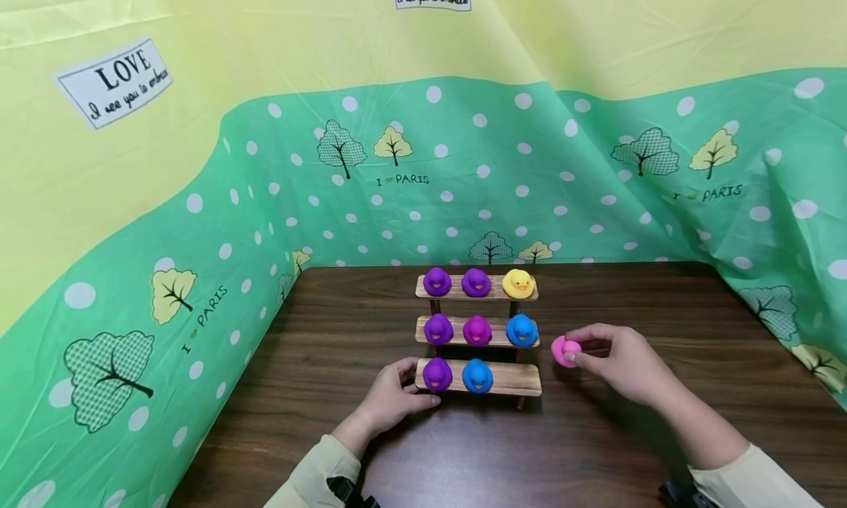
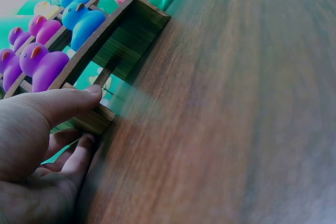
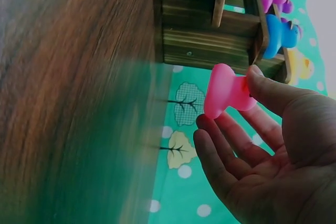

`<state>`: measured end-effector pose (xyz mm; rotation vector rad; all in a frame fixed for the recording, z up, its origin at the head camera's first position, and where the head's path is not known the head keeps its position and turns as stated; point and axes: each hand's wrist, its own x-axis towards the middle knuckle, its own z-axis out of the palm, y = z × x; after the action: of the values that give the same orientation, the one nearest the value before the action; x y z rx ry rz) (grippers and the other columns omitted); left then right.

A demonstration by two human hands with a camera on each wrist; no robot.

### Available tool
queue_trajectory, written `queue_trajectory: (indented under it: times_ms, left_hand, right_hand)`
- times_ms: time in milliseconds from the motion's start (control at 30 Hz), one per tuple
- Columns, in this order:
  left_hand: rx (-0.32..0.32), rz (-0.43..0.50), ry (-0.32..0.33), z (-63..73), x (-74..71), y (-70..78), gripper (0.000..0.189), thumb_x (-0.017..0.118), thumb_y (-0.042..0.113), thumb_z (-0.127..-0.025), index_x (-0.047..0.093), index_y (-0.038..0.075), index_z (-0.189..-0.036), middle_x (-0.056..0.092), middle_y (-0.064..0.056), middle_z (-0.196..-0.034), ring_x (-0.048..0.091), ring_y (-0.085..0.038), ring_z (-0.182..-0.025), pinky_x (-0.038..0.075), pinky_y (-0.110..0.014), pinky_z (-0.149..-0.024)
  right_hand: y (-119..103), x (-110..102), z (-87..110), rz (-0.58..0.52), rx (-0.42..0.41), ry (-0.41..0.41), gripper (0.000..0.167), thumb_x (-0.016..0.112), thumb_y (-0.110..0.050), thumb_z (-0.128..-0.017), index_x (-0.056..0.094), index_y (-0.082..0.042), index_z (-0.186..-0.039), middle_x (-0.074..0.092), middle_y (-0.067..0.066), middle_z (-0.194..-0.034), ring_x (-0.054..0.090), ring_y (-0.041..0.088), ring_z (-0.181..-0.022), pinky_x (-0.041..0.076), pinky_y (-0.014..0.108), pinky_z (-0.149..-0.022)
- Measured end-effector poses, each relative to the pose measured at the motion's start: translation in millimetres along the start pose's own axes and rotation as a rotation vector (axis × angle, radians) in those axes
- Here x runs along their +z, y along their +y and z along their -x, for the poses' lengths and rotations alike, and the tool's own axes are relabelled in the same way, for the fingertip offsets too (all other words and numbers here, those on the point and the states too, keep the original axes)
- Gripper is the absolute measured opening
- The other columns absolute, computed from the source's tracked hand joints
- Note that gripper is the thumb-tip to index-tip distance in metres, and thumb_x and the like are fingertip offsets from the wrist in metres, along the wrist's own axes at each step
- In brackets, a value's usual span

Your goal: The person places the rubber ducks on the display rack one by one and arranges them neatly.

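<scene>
A three-tier wooden stand (image 1: pixel 516 379) holds rubber ducks. On its lowest tier sit a purple duck (image 1: pixel 437 374) and a blue duck (image 1: pixel 477 376). My left hand (image 1: pixel 389 399) grips the left end of that tier, thumb at the front edge and fingers round the side in the left wrist view. To the right of the stand, my right hand (image 1: pixel 622 365) pinches a pink rubber duck (image 3: pixel 223 92) between thumb and fingers. That duck is apart from the stand, its flat base turned to the left in the right wrist view.
The middle tier carries a purple duck (image 1: pixel 438 329), a magenta duck (image 1: pixel 477 331) and another blue duck (image 1: pixel 522 331). Two purple ducks and a yellow duck (image 1: pixel 518 284) sit on top. A dark wooden table (image 1: pixel 317 309) lies beneath; printed green and yellow cloth (image 1: pixel 423 199) hangs around it.
</scene>
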<state>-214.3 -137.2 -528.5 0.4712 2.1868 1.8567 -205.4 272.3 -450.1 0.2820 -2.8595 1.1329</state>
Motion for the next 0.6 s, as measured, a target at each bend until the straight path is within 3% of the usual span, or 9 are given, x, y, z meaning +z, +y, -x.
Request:
queue_trajectory:
  times_ms: [400,600]
  left_hand:
    - [0.003,0.004,-0.005,-0.8,-0.4,0.3,0.053,0.088,-0.004,-0.079,0.065,-0.001,-0.126,0.071,-0.009,-0.115,0.069,-0.018,-0.104,0.061,-0.026,-0.09]
    - [0.003,0.005,-0.004,-0.2,-0.6,0.0,0.053,0.088,-0.003,-0.079,0.065,-0.001,-0.126,0.071,-0.009,-0.115,0.069,-0.018,-0.104,0.061,-0.026,-0.089]
  right_hand:
    - [-10.1,1.3,13.7,-0.048,0.012,0.014,0.03,0.084,-0.024,-0.092,0.076,-0.01,-0.118,0.075,0.008,-0.11,0.07,0.024,-0.094,0.061,0.026,-0.07]
    - [-14.4,3.4,18.1,-0.056,-0.028,0.041,0.026,0.084,-0.027,-0.093,0.077,-0.014,-0.114,0.076,0.004,-0.107,0.07,0.023,-0.097,0.061,0.025,-0.073]
